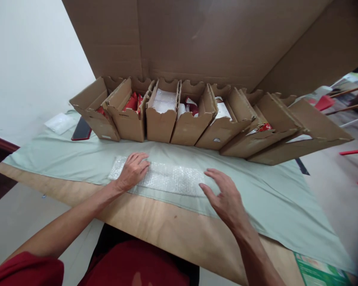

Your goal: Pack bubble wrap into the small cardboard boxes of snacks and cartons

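A long strip of clear bubble wrap [173,178] lies flat on the pale green cloth [265,198] in front of me. My left hand [134,169] rests on the strip left of its middle, fingers bent and partly spread. Just past the strip's right end is my right hand [223,192], thumb and fingers apart with a gap between them and nothing held. Whether the right fingertips touch the wrap's edge, I cannot tell.
Several open cardboard bins [158,125] stand in a row behind the wrap, some holding red or white packets. A tall cardboard panel [197,39] rises behind them. At the left lie a dark phone [81,129] and a clear plastic packet [59,123]. The wooden table edge [167,222] is nearest me.
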